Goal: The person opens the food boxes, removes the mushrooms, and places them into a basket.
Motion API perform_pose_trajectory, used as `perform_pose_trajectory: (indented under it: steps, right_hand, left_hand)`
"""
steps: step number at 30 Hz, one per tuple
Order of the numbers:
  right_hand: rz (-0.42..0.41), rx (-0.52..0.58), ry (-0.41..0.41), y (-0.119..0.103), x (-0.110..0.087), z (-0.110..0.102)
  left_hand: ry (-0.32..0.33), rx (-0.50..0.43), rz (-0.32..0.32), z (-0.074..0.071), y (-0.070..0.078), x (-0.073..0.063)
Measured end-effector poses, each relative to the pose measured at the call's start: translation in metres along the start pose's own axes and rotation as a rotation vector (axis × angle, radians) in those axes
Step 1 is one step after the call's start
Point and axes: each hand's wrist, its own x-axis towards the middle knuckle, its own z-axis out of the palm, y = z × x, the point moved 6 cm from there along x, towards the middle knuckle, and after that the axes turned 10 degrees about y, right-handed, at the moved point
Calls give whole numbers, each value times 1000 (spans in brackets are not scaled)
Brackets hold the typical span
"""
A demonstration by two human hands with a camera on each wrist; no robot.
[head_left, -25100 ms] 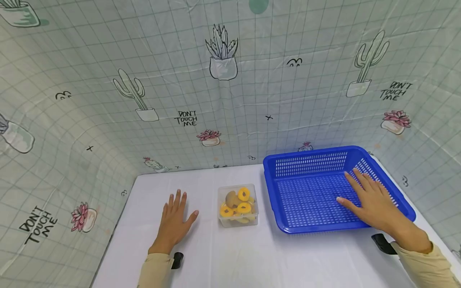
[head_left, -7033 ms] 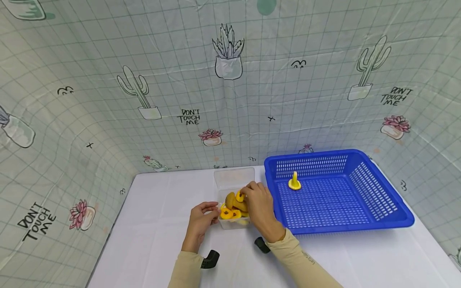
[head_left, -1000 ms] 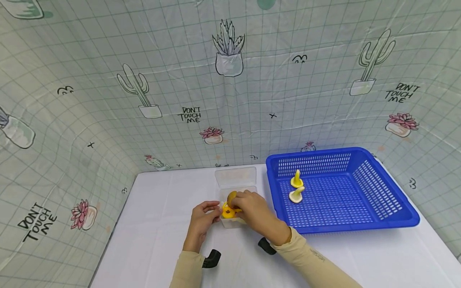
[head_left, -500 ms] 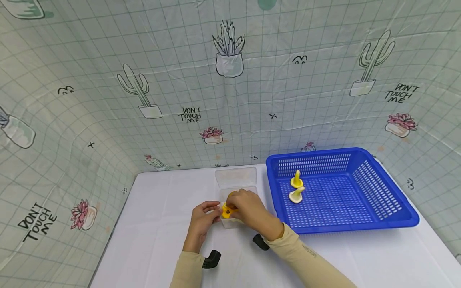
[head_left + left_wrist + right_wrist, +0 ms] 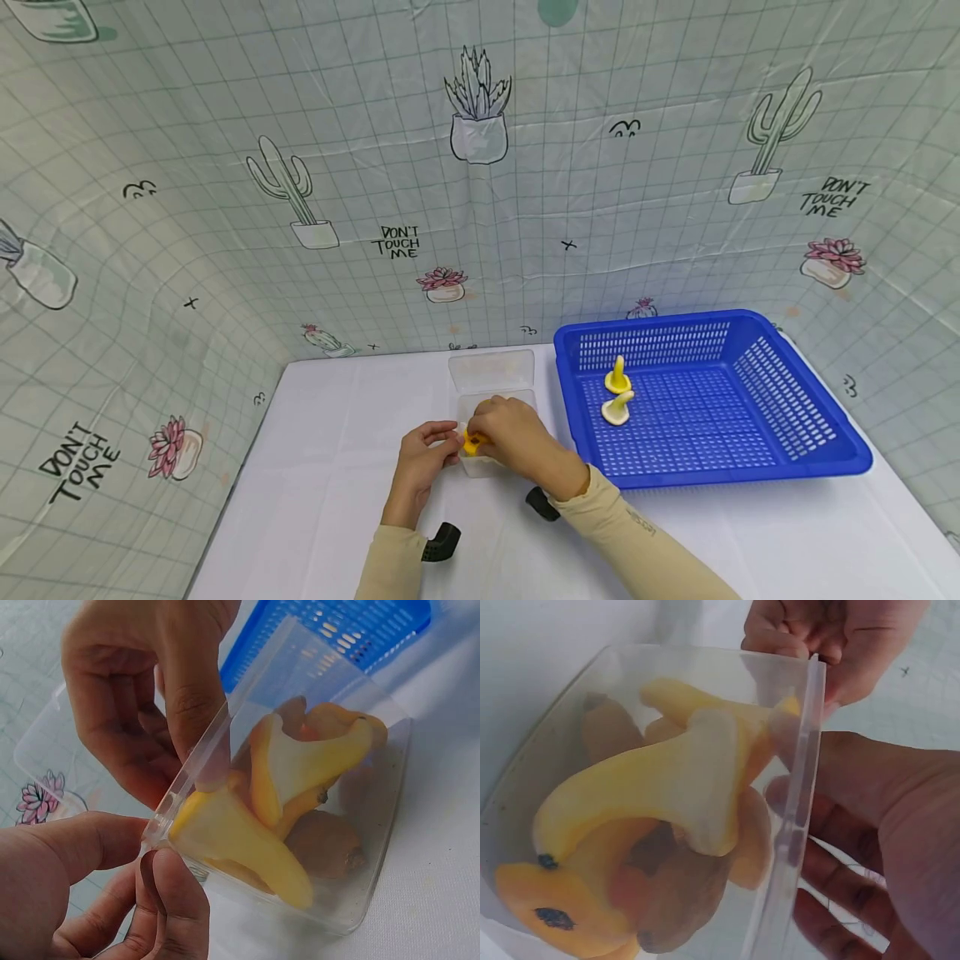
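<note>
My left hand (image 5: 420,467) pinches the left rim of a clear plastic box (image 5: 375,900) between thumb and fingers. My right hand (image 5: 517,437) reaches down into the box, its thumb and fingers around the edge of a yellow trumpet-shaped mushroom (image 5: 240,832). That mushroom lies against the wall nearest my left hand. Through the plastic show another yellow mushroom (image 5: 630,769), an orange one with a dark centre (image 5: 555,907) and brown rounded pieces (image 5: 686,900). From the head view, my right hand covers most of the contents.
The box's translucent lid (image 5: 491,369) is raised at the back. To the right stands a blue perforated basket (image 5: 720,479), holding two yellow mushrooms, one brighter (image 5: 618,379) and one paler (image 5: 617,410), stems up. A white cloth (image 5: 315,433) covers the table; a patterned curtain hangs behind.
Earlier the box was closed and the basket empty; two mushrooms now stand in it. Over the last second my right hand shifts slightly left, hiding the brown piece. My left hand stays put.
</note>
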Motion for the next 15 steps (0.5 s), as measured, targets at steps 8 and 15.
perform_pose_trajectory:
  steps: [8, 15]
  right_hand:
    - [-97, -54, 104, -4, -3, -4]
    - [-128, -61, 137, -6, -6, -4]
  left_hand:
    - [8, 0, 8, 0, 0, 0]
    - [3, -7, 6, -1, -1, 0]
